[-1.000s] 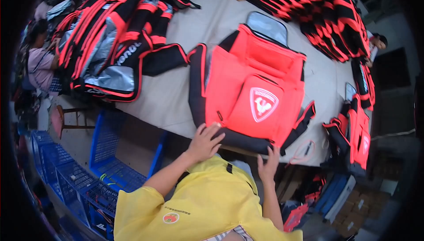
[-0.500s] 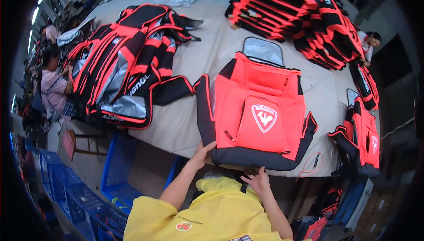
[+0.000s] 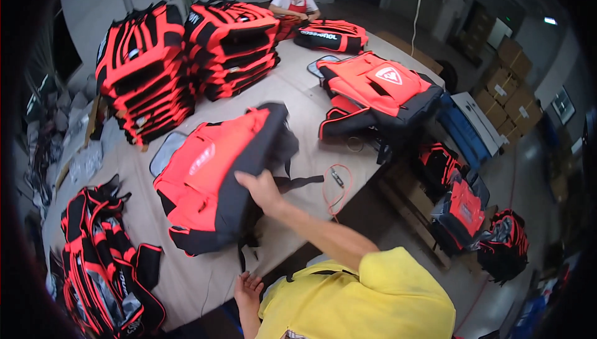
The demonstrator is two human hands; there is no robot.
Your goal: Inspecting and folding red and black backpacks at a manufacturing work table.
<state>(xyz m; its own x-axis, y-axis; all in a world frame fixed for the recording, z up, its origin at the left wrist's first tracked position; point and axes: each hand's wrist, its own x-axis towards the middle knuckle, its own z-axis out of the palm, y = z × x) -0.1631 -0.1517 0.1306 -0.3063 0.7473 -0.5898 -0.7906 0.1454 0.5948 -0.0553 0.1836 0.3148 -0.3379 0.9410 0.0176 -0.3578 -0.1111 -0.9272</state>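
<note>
A red-and-black backpack (image 3: pixel 205 183) leans tilted on the table in front of me, its grey lining flap sticking out at the far left side. My right hand (image 3: pixel 261 191) is closed on its dark bottom panel, thumb on the outside; the other fingers are partly hidden. Black straps dangle from the bag's near side. Low at the table's front edge is my left hand (image 3: pixel 249 286), palm up with loosely curled, parted fingers. A strap end comes down beside its fingertips; whether they touch it I cannot tell.
A similar backpack (image 3: pixel 385 87) lies at the table's right edge, near a small dark tool (image 3: pixel 337 177) on an orange cord. Two tall bag stacks (image 3: pixel 146 65) stand at far left; an unfinished-looking bag (image 3: pixel 102 264) lies near left. Across the table, a person (image 3: pixel 295 3) handles bags.
My view has swung to the right. The backpack, flat before, is now tipped up, with my right hand gripping its bottom panel. My left hand has come off the bag's corner.
</note>
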